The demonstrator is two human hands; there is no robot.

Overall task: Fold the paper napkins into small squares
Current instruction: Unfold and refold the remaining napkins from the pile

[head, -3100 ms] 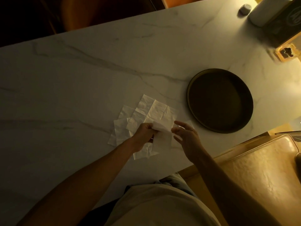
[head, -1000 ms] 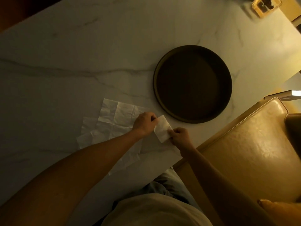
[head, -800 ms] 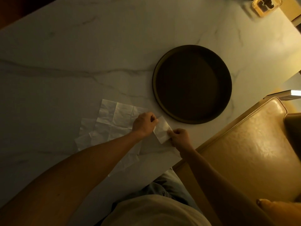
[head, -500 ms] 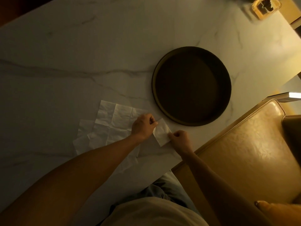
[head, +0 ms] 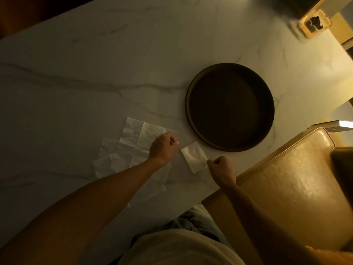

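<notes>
We see the right hand curled into a loose fist near the table's front edge, its fingertips pinching the near-right corner of the folded napkin. The left hand lies just left of that napkin, fingers curled and tucked; we cannot tell whether it grips anything, and a narrow strip of bare table shows between it and the folded piece. The folded napkin is a small pale rectangle lying flat on the marble, tilted a little, between the two hands and just short of the tray.

Under and behind the left hand spreads a heap of unfolded napkins — creased into squares, overlapping loosely, some trailing beneath the forearm toward the table edge.

Beyond the folded piece sits a round dark tray, close to it but apart. The table is pale marble with thin grey veins, lit dimly and warmly — brighter at the right. At the far right corner stands a small amber glass holder with something dark inside, blurred. To the right of the table is a tan leather chair, glossy in the light. The person's pale shirt fills the bottom of the view.
</notes>
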